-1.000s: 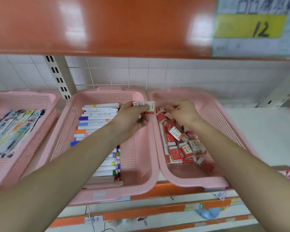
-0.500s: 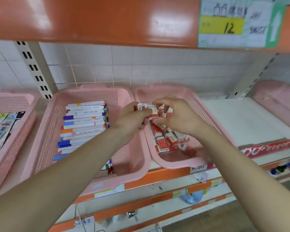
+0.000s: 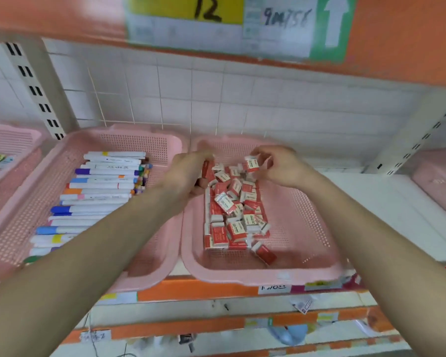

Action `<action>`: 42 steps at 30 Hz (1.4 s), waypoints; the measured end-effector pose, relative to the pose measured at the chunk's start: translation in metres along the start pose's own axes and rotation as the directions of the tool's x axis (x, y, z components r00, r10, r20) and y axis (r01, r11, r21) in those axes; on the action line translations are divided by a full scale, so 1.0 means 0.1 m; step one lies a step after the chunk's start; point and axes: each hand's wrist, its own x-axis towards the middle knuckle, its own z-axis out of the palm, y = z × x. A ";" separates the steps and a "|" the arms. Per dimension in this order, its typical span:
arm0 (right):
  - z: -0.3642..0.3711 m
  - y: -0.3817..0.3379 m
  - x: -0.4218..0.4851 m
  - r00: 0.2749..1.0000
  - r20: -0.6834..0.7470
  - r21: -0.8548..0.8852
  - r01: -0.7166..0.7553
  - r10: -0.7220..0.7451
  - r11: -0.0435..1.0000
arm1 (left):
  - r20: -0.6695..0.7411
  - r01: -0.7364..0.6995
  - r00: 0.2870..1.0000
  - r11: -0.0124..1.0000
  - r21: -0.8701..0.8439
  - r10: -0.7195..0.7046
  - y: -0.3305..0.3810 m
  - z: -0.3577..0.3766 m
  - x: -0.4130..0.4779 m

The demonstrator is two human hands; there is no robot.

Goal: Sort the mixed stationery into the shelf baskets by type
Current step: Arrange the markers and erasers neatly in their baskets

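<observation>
Erasers point(image 3: 229, 210), small blocks in red-and-white wrappers, lie heaped in a pink perforated plastic basket point(image 3: 242, 276) on a white shelf point(image 3: 371, 202). A similar basket point(image 3: 129, 132) beside it holds markers point(image 3: 101, 186). Over the heap, the left hand point(image 3: 188, 173) curls round some of them and the right hand point(image 3: 276, 166) pinches one. Behind is a white tiled wall point(image 3: 191, 99).

The left hand point(image 3: 188, 176) shows only its back. Its fingertips and most of the red item point(image 3: 207, 169) it grips are hidden. That arm covers the markers point(image 3: 106, 186) nearest the wrist. Print on the eraser point(image 3: 251, 163) pinched by the right hand point(image 3: 276, 166) is blurred. Far left of the left hand, a basket point(image 3: 8, 150) is cut off by the edge.
</observation>
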 end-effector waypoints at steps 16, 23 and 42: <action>0.23 0.35 0.12 0.986 0.154 0.000 0.070 -0.069 0.998 | -0.084 0.010 0.996 0.987 0.158 0.004 -0.10 0.44 -0.01; 0.07 0.12 -0.21 0.942 -0.054 0.113 0.335 -0.331 0.935 | -0.072 -0.032 0.996 0.985 0.167 0.044 -0.12 0.51 -0.02; 0.07 0.13 -0.64 0.962 -0.066 0.041 0.268 -0.265 0.963 | 0.173 -0.368 0.928 0.745 0.556 0.330 -0.22 0.43 -0.24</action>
